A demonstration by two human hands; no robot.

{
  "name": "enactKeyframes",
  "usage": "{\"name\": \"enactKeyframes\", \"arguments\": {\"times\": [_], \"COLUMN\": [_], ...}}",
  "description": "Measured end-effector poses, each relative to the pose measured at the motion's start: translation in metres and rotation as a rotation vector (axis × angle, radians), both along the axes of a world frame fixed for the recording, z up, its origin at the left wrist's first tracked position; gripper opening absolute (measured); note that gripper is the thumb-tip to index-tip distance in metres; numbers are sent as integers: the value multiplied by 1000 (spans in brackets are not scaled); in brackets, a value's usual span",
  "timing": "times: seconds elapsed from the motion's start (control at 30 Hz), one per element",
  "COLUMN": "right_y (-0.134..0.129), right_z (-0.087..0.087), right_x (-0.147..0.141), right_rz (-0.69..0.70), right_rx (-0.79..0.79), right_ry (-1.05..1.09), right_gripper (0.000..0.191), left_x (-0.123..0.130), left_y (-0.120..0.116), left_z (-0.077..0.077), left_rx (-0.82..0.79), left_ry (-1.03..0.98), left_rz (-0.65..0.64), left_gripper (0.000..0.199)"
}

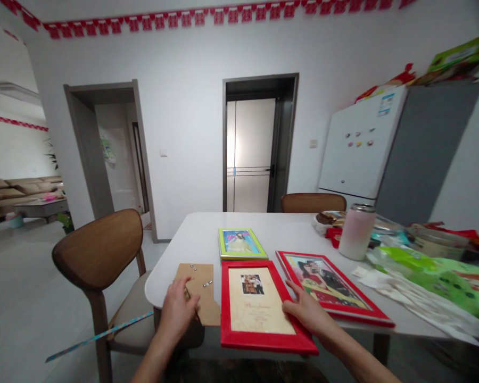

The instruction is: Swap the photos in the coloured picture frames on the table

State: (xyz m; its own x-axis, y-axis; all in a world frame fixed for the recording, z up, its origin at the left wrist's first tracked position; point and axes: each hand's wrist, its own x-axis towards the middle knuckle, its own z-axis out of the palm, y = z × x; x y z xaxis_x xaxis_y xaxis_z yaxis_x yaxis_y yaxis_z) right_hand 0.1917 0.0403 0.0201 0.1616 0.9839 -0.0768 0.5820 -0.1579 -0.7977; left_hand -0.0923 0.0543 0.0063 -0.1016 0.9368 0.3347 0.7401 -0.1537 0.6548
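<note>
My right hand (305, 311) grips the right side of a red picture frame (229, 306), thumb on its border. A cream insert with a small photo and print shows inside it; the near end juts past the table edge. At the left, my left hand (179, 303) is closed over the left side of a brown backing board (208, 308), fingers curled and partly hidden. A thin dark strip shows by the thumb; I cannot tell what it is. Small metal clips (207, 283) lie on the board.
On the white table (199, 229) lie a green-edged framed picture (239, 243) and another red-framed picture (327, 282). Right of these stand a pink-white bottle (357, 231), green plastic packaging (435, 287) and white cloth or gloves (407, 295). A wooden chair (104, 250) is at left.
</note>
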Motion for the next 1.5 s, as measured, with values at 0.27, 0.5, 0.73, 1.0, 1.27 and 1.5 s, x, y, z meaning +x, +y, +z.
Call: {"name": "enactKeyframes", "arguments": {"times": [0.27, 0.5, 0.73, 1.0, 1.27, 1.5], "right_y": [-12, -11, 14, 14, 11, 3], "right_z": [17, 32, 7, -13, -19, -11], "right_x": [-7, -7, 19, 19, 17, 14], "right_rz": [55, 24, 26, 56, 121, 73], "right_rx": [-34, 44, 145, 160, 211, 212], "right_ry": [811, 598, -217, -631, -714, -781], "right_gripper": [73, 74, 58, 48, 34, 35], "left_x": [124, 132, 69, 23, 18, 15], "left_y": [-47, -45, -39, -28, -32, -41], "left_z": [18, 44, 33, -21, -12, -4], "left_rx": [106, 310, 219, -95, -112, -170], "left_ry": [-65, 65, -366, -683, -164, 234], "left_rz": [-536, -559, -130, -100, -57, 31], "left_gripper": [50, 38, 42, 43, 38, 45]}}
